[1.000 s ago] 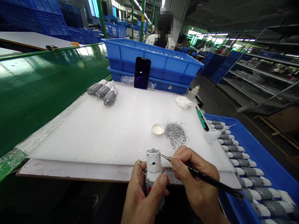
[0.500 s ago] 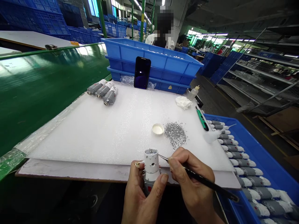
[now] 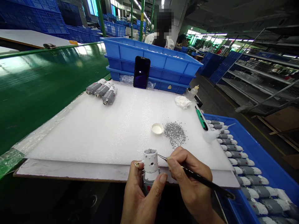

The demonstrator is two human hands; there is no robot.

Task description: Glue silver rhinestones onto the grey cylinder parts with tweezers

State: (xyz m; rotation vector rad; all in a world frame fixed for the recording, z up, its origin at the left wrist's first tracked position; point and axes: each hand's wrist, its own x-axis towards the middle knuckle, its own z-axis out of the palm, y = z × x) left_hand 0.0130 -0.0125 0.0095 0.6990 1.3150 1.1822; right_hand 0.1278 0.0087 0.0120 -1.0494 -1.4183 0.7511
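Observation:
My left hand point(image 3: 146, 194) is closed round a small white-and-grey cylindrical model point(image 3: 151, 166), held upright just off the front edge of the board. Tiny silver studs dot the model's white upper part, and a red mark shows low on its grey part. My right hand point(image 3: 190, 180) pinches slim black tweezers point(image 3: 207, 183), whose fine tip touches or nearly touches the model's upper right rim. I cannot make out anything in the tip. Beyond the hands, a pile of tiny silver pieces point(image 3: 175, 133) lies on the white foam sheet point(image 3: 93, 130) beside a small round cream-coloured dish point(image 3: 157, 128).
Three similar models point(image 3: 102, 91) lie at the far left. Blue crates point(image 3: 151, 62) stand behind, with a phone point(image 3: 141, 72) leaning on them. At right are a crumpled tissue point(image 3: 182, 102), a bottle point(image 3: 193, 92), a green cutter point(image 3: 201, 118) and a blue bin point(image 3: 233, 124) of models.
The whole view has shifted very slightly. Both hands keep the same hold, and the tweezers' tip stays at the model's upper rim.

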